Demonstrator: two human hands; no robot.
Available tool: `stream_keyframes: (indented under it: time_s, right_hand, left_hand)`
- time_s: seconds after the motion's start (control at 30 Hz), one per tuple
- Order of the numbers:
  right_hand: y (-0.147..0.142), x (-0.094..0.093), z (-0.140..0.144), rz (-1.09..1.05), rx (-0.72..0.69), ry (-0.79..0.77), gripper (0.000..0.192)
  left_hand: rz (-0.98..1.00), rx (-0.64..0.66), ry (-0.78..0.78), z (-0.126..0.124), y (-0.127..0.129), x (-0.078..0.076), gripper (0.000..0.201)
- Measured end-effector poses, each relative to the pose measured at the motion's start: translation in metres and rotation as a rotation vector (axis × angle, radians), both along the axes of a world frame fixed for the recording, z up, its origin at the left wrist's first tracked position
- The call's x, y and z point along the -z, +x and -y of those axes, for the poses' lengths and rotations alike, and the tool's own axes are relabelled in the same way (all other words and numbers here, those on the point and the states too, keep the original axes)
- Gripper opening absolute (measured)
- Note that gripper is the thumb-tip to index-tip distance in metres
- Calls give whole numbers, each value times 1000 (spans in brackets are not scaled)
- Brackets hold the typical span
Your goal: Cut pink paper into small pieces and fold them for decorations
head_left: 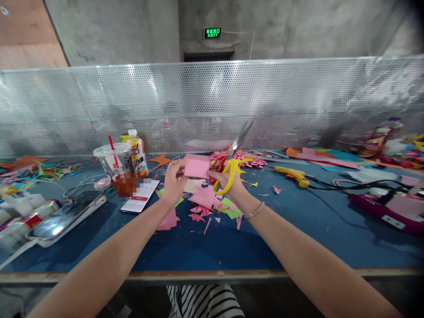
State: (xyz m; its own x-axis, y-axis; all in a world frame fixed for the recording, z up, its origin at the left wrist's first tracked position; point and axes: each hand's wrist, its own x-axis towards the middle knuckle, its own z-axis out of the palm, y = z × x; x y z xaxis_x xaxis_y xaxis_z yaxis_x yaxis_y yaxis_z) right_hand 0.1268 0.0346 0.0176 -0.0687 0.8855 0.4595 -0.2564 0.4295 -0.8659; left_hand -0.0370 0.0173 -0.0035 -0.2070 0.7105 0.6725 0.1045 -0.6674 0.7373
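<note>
My left hand (173,180) holds a folded pink paper (196,168) above the blue table (298,225). My right hand (225,179) grips scissors (232,159) with yellow and red handles; their silver blades point up and to the right, away from the paper. Both hands meet over a scatter of pink and green paper scraps (205,205). A thin bracelet circles my right wrist.
At left stand a plastic cup with a red straw (115,170), a juice bottle (136,152), two phones (68,216) and a power bank. A yellow glue gun (293,174) and a purple device (387,207) lie at right. A perforated metal screen (212,106) backs the table.
</note>
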Motion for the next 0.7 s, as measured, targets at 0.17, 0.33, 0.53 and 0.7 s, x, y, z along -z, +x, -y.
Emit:
stream_keyframes:
  time_s: [0.17, 0.33, 0.53, 0.7]
  right_hand:
    - [6, -2, -7, 128, 145, 53, 35]
    - [4, 3, -8, 167, 125, 116, 34]
    - [4, 12, -12, 147, 100, 224, 32]
    - [5, 13, -10, 208, 104, 153, 34]
  left_hand:
    - [341, 363, -244, 2, 6, -2, 44]
    - [117, 386, -383, 6, 11, -2, 41]
    - [95, 369, -385, 6, 11, -1, 31]
    - [180, 424, -380, 4, 13, -1, 30]
